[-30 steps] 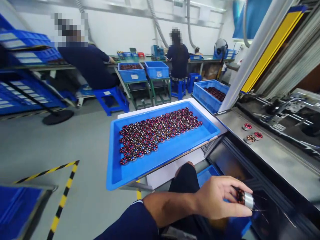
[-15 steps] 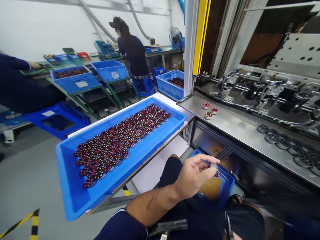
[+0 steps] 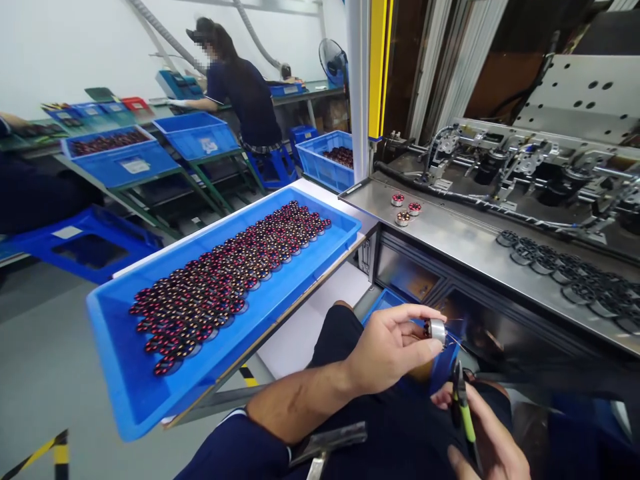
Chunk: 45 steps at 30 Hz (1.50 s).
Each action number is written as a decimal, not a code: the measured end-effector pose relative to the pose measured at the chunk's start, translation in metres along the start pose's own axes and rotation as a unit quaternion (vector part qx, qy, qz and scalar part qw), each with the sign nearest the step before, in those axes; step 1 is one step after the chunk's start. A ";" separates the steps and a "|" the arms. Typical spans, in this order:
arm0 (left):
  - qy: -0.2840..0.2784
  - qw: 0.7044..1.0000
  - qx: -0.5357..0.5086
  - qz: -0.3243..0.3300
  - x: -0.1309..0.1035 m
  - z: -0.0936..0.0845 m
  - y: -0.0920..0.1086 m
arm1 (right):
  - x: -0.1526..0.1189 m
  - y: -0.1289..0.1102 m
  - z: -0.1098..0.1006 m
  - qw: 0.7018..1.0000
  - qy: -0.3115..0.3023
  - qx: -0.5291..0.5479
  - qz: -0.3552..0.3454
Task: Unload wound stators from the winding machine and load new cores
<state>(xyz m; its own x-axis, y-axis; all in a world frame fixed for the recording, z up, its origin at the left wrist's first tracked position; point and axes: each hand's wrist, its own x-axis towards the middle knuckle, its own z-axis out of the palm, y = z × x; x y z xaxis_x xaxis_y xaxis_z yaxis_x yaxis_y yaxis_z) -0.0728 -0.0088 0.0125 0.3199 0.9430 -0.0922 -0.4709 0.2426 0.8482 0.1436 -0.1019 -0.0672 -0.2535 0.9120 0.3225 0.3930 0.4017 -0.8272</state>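
Note:
My left hand (image 3: 383,350) is closed, thumb and fingers pinching a small round motor part (image 3: 438,331) with a silver side wall. Thin wires stick out from it to the right. Lower right, my right hand (image 3: 495,433) is wrapped round wire cutters (image 3: 466,413) with green and black handles. Their jaws point up, just below the motor part and apart from it. Under my hands, a blue bin (image 3: 383,303) is partly hidden.
Rows of motor parts (image 3: 235,273) lie in a large blue tray (image 3: 107,373) on my left. Three silver-and-red parts (image 3: 403,217) and several black rings (image 3: 565,267) rest on the metal machine table (image 3: 450,243). Behind, a co-worker (image 3: 245,93) sits at a bench.
My right hand has come up into view with the wire cutters. The motor part in my left hand shows more of its silver side. The view has shifted slightly right.

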 end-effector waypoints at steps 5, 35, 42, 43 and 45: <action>-0.015 1.000 0.001 -0.016 -0.001 0.001 -0.002 | 0.013 -0.008 -0.001 0.998 0.019 -0.062 -0.024; -0.038 0.992 0.035 0.115 0.000 0.002 -0.010 | 0.003 -0.002 0.003 0.993 0.023 -0.103 -0.060; -0.032 0.985 0.064 0.158 -0.001 0.002 -0.008 | 0.006 -0.003 0.007 0.987 0.036 -0.148 -0.057; -0.031 0.984 0.071 0.163 -0.002 0.002 -0.007 | 0.007 -0.003 0.007 0.987 0.036 -0.146 -0.059; -0.029 0.980 0.087 0.176 -0.003 0.003 -0.006 | 0.008 -0.003 0.006 0.987 0.035 -0.145 -0.066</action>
<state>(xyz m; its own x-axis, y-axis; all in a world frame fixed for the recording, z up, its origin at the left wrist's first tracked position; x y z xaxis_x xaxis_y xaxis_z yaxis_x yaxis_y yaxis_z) -0.0684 -0.0136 0.0095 0.2109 0.9457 0.2473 -0.4149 -0.1424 0.8986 0.1350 -0.0961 -0.0645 -0.2621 0.8494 0.4581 0.5994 0.5153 -0.6125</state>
